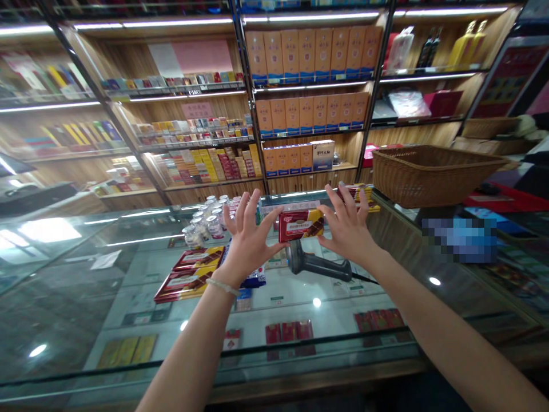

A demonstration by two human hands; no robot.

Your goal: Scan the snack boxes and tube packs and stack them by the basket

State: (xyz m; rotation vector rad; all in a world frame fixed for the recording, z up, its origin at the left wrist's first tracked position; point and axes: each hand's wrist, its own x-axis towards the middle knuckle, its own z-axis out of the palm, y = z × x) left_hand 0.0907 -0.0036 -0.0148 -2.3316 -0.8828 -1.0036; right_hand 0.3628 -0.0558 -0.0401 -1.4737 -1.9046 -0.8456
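A red and yellow snack packet, printed with chocolate-brown bars, is held up above the glass counter with its front towards me. My left hand pinches its left end between thumb and forefinger, the other fingers spread. At its right end, my right hand grips with thumb and forefinger, other fingers raised. Just below the packet, a dark barcode scanner lies on the glass, its cable running right. Similar red and yellow packets lie left of my left wrist. A blue packet is partly hidden behind that hand.
Several small lidded jars stand at the counter's back. More red and yellow packets lie behind my right hand. A wicker basket sits at the right. Beyond the glass counter, shelves hold orange boxes and small packs.
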